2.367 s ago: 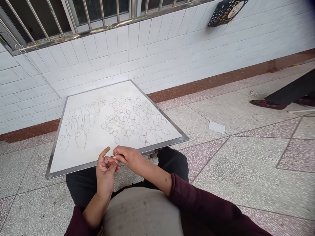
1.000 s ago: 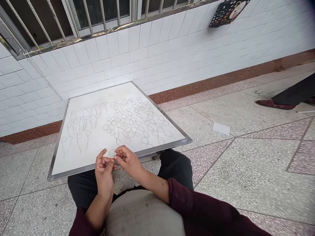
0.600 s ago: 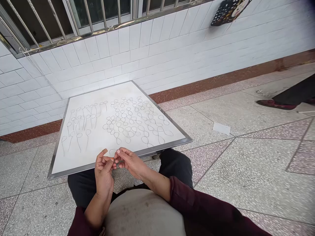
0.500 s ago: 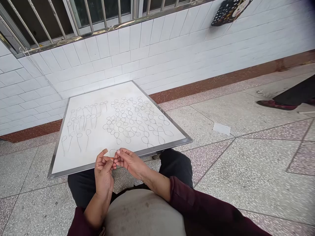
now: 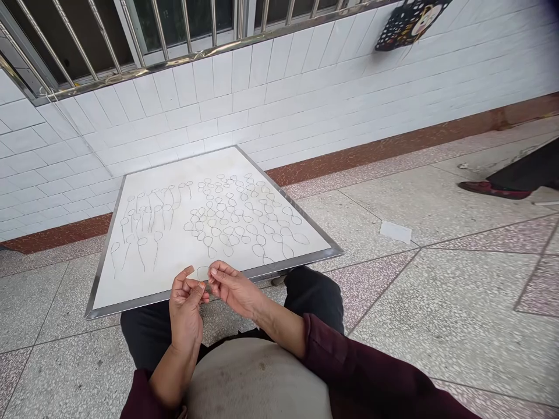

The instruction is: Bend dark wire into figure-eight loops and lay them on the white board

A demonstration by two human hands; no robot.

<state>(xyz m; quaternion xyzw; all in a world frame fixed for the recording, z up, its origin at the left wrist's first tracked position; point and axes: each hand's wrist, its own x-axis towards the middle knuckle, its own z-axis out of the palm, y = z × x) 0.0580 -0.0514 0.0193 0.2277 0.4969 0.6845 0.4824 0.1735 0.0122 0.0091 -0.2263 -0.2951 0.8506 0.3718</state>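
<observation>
Your left hand (image 5: 186,308) is half open, palm up, thumb raised, fingers curled in. Your right hand (image 5: 233,288) is just beside it, fingertips bunched toward it, nearly touching. The thin wire loop (image 5: 201,272) is just above your fingertips, over the near edge of the white metal-framed board (image 5: 131,285). Can't tell if either hand grips it; your fingers hide its lower end. Other wire loops (image 5: 231,224) lie in rows on the board, beyond your hands. Forearms angle in from maroon sleeves (image 5: 349,366), wrists bent.
</observation>
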